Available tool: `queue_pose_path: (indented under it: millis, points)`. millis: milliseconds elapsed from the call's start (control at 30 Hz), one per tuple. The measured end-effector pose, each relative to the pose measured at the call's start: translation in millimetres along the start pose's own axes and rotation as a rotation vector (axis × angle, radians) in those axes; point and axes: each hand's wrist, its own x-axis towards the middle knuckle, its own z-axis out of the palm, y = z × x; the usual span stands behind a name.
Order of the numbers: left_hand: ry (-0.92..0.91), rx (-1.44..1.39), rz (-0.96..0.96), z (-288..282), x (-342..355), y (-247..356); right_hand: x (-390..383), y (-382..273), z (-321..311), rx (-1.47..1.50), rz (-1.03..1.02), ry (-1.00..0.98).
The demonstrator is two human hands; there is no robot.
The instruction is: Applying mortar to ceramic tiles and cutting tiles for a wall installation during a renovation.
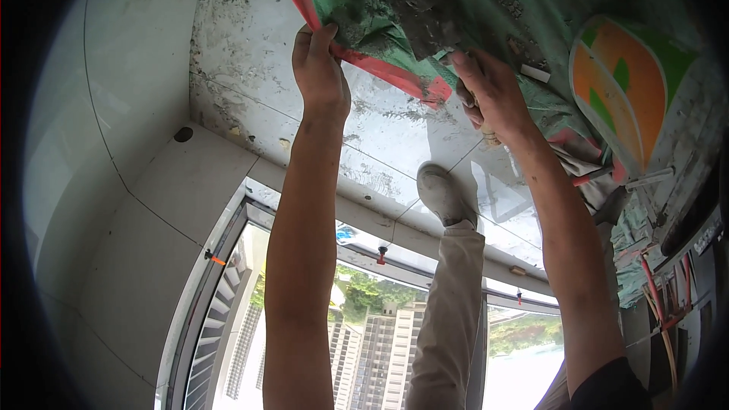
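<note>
My left hand (319, 72) pinches the red-bordered edge of a green plastic sheet (380, 68), lifted over the dusty tiled floor (243, 91). My right hand (490, 91) is closed on the handle of a trowel (429, 38), whose dark, mortar-smeared blade lies against the sheet's green part. The tip of the blade is hard to tell apart from the dirt on the sheet. Beside my right hand is a white printed panel with an orange and green leaf shape (623, 83), next to crumpled green material.
A white tiled wall (99, 144) rises at the left. A large window (376, 334) runs along the bottom, with small red tile clips (382, 254) near its frame. My foot (440, 190) is on the tiles. Red-handled tools and rods (661, 296) lie at the right.
</note>
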Motion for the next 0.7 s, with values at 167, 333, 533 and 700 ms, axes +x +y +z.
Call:
queue_pose_path:
  millis: [167, 333, 533, 700]
  points:
    - [0.134, 0.265, 0.087, -10, -52, -7, -41, -6, -10, -0.053, -0.068, 0.092]
    - [0.260, 0.592, -0.057, -72, -204, -48, -133, -17, -20, -0.214, -0.140, 0.148]
    - [0.388, 0.838, -0.432, -77, -451, -99, -305, -50, -47, -0.333, 0.011, -0.005]
    - [0.261, 1.072, -0.491, -44, -527, -86, -450, -100, -102, -0.220, 0.063, -0.273]
